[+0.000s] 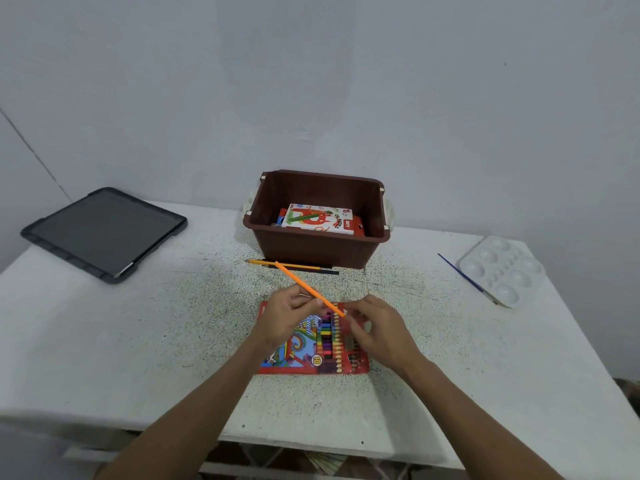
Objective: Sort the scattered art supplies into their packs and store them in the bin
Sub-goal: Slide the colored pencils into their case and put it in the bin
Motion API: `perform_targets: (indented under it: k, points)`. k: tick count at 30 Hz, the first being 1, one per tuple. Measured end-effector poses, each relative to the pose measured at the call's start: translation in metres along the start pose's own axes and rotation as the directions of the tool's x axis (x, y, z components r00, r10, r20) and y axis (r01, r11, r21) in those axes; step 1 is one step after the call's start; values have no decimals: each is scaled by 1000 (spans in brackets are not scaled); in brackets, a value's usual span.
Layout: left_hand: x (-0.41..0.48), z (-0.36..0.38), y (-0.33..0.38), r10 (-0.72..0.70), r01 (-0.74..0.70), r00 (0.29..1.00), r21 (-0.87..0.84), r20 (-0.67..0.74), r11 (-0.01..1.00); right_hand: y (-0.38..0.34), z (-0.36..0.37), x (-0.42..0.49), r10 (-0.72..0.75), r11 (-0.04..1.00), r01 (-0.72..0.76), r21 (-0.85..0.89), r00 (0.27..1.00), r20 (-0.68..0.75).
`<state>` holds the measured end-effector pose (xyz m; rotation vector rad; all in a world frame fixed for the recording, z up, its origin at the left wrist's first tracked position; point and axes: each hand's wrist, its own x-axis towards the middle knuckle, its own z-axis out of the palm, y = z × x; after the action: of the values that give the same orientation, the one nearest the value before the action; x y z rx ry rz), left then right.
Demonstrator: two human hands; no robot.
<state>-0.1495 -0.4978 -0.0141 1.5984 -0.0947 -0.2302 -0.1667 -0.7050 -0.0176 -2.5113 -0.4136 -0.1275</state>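
The left hand [287, 315] holds an orange pencil [309, 288] in a narrow grip, aimed down at the pencil pack [313, 341], probably to slide it in. The right hand [375, 327] rests on this pack, perhaps steadying it; I cannot tell its grip. Behind the pack, two pencils [294, 266] lie before the bin [318, 244].

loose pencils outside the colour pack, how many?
3. One orange pencil held in the hands above the pack; a yellow pencil and a dark pencil lie on the table before the bin. Others may be hidden.
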Motion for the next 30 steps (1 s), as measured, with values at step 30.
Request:
perform_targets:
  k: [30]
  points:
    - [-25,-82,-87,181,11,977,866,-117,499,58,-20,-11,61,771,-50,-635,998,-5]
